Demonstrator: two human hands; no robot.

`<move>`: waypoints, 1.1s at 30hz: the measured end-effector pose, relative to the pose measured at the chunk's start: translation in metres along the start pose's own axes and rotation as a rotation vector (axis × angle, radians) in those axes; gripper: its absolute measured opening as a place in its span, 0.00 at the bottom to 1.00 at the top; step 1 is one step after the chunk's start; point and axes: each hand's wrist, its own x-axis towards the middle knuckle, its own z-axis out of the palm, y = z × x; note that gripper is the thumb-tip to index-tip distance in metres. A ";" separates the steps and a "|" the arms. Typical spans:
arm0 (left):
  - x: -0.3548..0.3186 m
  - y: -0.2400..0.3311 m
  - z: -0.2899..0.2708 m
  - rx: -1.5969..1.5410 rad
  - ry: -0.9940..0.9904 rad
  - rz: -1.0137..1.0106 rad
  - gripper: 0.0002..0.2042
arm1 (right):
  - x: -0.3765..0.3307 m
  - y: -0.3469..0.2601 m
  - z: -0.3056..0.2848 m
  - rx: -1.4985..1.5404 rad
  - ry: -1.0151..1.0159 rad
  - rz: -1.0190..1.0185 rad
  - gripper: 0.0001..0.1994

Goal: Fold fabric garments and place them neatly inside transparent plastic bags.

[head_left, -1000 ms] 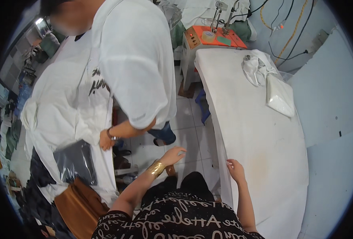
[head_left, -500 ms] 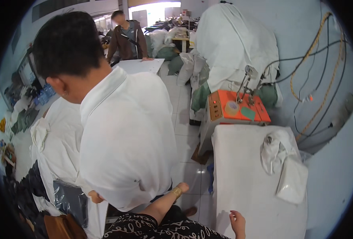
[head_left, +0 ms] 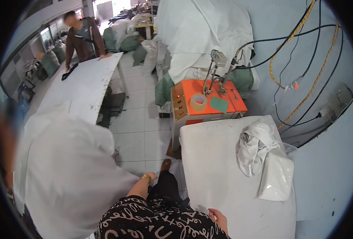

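Observation:
My left hand point(head_left: 151, 175), with a gold bracelet at the wrist, hangs over the tiled floor beside my dark trouser leg and holds nothing. It is right next to the back of a person in a white shirt point(head_left: 69, 175) who fills the lower left. My right hand point(head_left: 218, 217) rests with fingers apart on the near edge of a white padded table point(head_left: 212, 159). On the table's far right lie a crumpled white cloth point(head_left: 256, 145) and a clear plastic-wrapped white package point(head_left: 278, 181), both well beyond my right hand.
An orange-topped machine point(head_left: 224, 93) stands behind the table, with a tape roll point(head_left: 198, 102), a green pad and a gauge on it. Cables hang on the blue wall at right. Another white table point(head_left: 85, 85) stands far left, with a person point(head_left: 83, 36) at it. Sacks are piled behind.
The view has risen from the table and floor toward the room. The person in white has shifted to the lower left. Both my hands sit lower in the picture, still empty.

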 end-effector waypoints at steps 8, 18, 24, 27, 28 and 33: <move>0.089 -0.019 -0.106 -0.074 -0.063 -0.314 0.19 | 0.129 -0.090 0.016 0.128 -0.163 0.008 0.16; 0.168 -0.021 -0.340 -0.519 0.167 -0.063 0.15 | 0.315 -0.231 0.064 0.011 -0.218 -0.165 0.13; 0.194 -0.041 -0.412 -0.683 0.445 0.271 0.17 | 0.418 -0.284 0.105 -0.121 -0.224 -0.422 0.10; 0.194 -0.072 -0.435 -0.451 0.078 -0.062 0.17 | 0.467 -0.328 0.136 -0.080 -0.201 -0.511 0.10; 0.199 -0.092 -0.440 -0.393 0.008 -0.152 0.17 | 0.485 -0.348 0.146 -0.084 -0.223 -0.534 0.10; 0.252 -0.130 -0.508 -0.535 0.034 -0.089 0.19 | 0.605 -0.427 0.228 -0.216 -0.309 -0.698 0.10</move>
